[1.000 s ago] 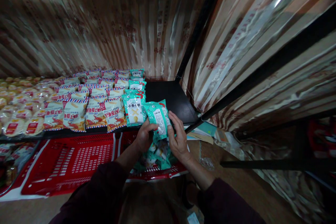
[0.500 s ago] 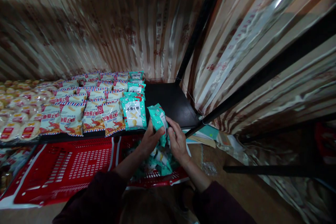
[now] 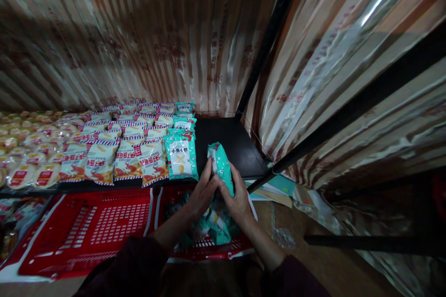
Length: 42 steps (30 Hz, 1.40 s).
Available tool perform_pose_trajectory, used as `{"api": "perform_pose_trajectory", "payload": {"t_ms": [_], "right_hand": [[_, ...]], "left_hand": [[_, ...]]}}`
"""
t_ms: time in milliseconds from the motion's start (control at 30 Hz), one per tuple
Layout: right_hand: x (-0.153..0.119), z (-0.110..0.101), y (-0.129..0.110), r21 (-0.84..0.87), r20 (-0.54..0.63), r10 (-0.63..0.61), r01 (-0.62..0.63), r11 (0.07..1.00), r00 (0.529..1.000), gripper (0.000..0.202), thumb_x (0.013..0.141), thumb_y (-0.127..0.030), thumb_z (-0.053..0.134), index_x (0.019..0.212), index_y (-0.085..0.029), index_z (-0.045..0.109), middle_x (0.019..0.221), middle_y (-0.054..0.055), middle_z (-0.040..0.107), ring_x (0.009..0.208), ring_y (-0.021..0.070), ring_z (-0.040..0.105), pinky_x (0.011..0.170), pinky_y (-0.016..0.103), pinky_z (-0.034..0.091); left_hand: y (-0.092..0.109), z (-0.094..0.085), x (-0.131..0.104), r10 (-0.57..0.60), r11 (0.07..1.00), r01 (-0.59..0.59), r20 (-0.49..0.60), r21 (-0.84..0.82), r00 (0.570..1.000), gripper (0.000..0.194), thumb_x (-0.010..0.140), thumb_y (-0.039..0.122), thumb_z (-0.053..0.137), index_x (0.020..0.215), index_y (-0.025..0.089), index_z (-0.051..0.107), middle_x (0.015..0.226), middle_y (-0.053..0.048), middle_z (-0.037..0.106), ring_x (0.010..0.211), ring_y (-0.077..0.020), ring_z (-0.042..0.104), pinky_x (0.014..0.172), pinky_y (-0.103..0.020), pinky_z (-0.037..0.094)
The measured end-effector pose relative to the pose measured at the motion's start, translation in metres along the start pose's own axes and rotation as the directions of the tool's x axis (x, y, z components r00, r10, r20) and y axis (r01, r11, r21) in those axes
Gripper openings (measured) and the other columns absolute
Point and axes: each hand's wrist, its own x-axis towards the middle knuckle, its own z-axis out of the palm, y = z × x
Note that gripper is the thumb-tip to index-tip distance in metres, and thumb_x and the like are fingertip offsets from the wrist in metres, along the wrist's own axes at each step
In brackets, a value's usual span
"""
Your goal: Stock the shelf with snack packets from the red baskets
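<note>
While both hands press together on one teal snack bag [image 3: 225, 169], the left hand [image 3: 203, 191] grips its left side and the right hand [image 3: 237, 198] its right, thumbs close to each other at the lower part. The bag is tilted, top leaning away from the person, above the right-hand basket [image 3: 244, 247] and in line with the front edge of a black shelf [image 3: 228, 137]; whether it touches the shelf cannot be told.

Just left of it, a row of teal packets [image 3: 181, 154] runs from the shelf's front to its back. Beside these come several rows of striped-edge snack bags [image 3: 101, 161], then round biscuits [image 3: 21, 176] in clear wrap at the far left.

Around the shelf's right end, obstacles crowd in: a slanting black bar [image 3: 313, 125] cuts across the front right corner, and a second black post [image 3: 256, 69] rises at the back. Striped sheeting [image 3: 139, 55] hangs behind and to the right.

Below, the right-hand basket holds more teal bags [image 3: 219, 228], partly hidden by the forearms. Another red basket [image 3: 114, 218] sits beside it on the left, its slotted bottom showing. Papers [image 3: 282, 185] lie near the bar's lower end, and a crumpled clear wrapper [image 3: 285, 237] rests on the brown floor [image 3: 265, 218].
</note>
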Motion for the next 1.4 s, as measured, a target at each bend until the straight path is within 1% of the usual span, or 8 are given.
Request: {"api": "perform_pose_trajectory", "payload": {"t_ms": [233,367,567,767,900,1067,1233,1400], "right_hand": [[0.003,-0.002,-0.005,0.241,0.030,0.202,-0.204,0.949,0.979,0.058,0.086,-0.050,0.050,0.137,-0.023,0.043,0.141,0.005,0.047,0.132,0.0248,0.040,0.108,0.039,0.035],[0.010,0.000,0.005,0.374,0.030,0.296,-0.285,0.883,0.955,0.054,0.084,-0.052,0.052,0.130,-0.023,0.051,0.133,0.004,0.055,0.124,0.0242,0.048,0.105,0.038,0.038],[0.035,0.011,0.024,0.556,0.034,0.386,-0.338,0.759,0.922,0.051,0.076,-0.052,0.062,0.118,-0.023,0.061,0.118,0.005,0.065,0.111,0.0259,0.058,0.095,0.040,0.046],[0.076,0.016,0.033,0.628,0.014,0.478,-0.379,0.679,0.878,0.055,0.070,-0.049,0.069,0.118,-0.023,0.060,0.119,0.005,0.064,0.108,0.0249,0.060,0.092,0.037,0.049],[0.105,0.026,0.043,0.633,-0.004,0.496,-0.381,0.673,0.868,0.059,0.067,-0.050,0.069,0.119,-0.023,0.058,0.106,0.005,0.069,0.094,0.0233,0.064,0.081,0.036,0.053],[0.136,0.041,0.049,0.675,0.011,0.472,-0.354,0.647,0.882,0.059,0.064,-0.050,0.068,0.114,-0.021,0.059,0.093,0.005,0.071,0.077,0.0213,0.066,0.072,0.035,0.053],[0.158,0.047,0.052,0.672,-0.005,0.449,-0.330,0.663,0.893,0.059,0.061,-0.046,0.066,0.114,-0.022,0.059,0.094,0.004,0.071,0.084,0.0233,0.066,0.079,0.038,0.052],[0.169,0.050,0.053,0.672,-0.014,0.447,-0.323,0.667,0.894,0.060,0.061,-0.046,0.063,0.115,-0.021,0.058,0.094,0.004,0.070,0.084,0.0234,0.066,0.083,0.040,0.051]], "left_hand": [[-0.016,0.003,0.004,0.077,0.982,-0.063,-0.074,0.176,0.994,0.068,0.091,0.042,0.035,0.149,0.012,0.014,0.157,-0.008,0.013,0.144,-0.0203,0.013,0.118,-0.036,0.013],[-0.023,0.011,0.010,0.094,0.942,-0.033,-0.167,0.335,0.982,0.065,0.088,0.029,0.038,0.147,0.011,0.020,0.154,-0.011,0.022,0.142,-0.0202,0.020,0.118,-0.037,0.017],[-0.009,0.020,0.036,0.065,0.903,0.066,-0.287,0.425,0.956,0.064,0.083,0.017,0.039,0.145,0.009,0.027,0.153,-0.014,0.026,0.142,-0.0209,0.020,0.117,-0.036,0.019],[0.002,0.025,0.075,0.053,0.864,0.155,-0.393,0.479,0.918,0.062,0.083,0.018,0.043,0.143,0.009,0.033,0.151,-0.018,0.028,0.140,-0.0261,0.027,0.115,-0.037,0.023],[0.013,0.027,0.102,0.010,0.806,0.262,-0.455,0.531,0.891,0.060,0.085,0.021,0.045,0.143,0.013,0.035,0.151,-0.018,0.028,0.140,-0.0284,0.025,0.114,-0.038,0.022],[0.031,0.026,0.133,-0.057,0.780,0.368,-0.527,0.507,0.848,0.059,0.089,0.039,0.041,0.144,0.020,0.033,0.153,-0.015,0.024,0.140,-0.0325,0.026,0.113,-0.042,0.024],[0.043,0.025,0.153,-0.021,0.793,0.350,-0.551,0.498,0.834,0.059,0.087,0.036,0.042,0.142,0.017,0.035,0.152,-0.016,0.025,0.138,-0.0341,0.027,0.112,-0.043,0.024],[0.043,0.024,0.166,0.021,0.801,0.329,-0.572,0.500,0.820,0.056,0.085,0.035,0.042,0.139,0.018,0.040,0.151,-0.015,0.029,0.136,-0.0356,0.029,0.110,-0.047,0.025]]}}
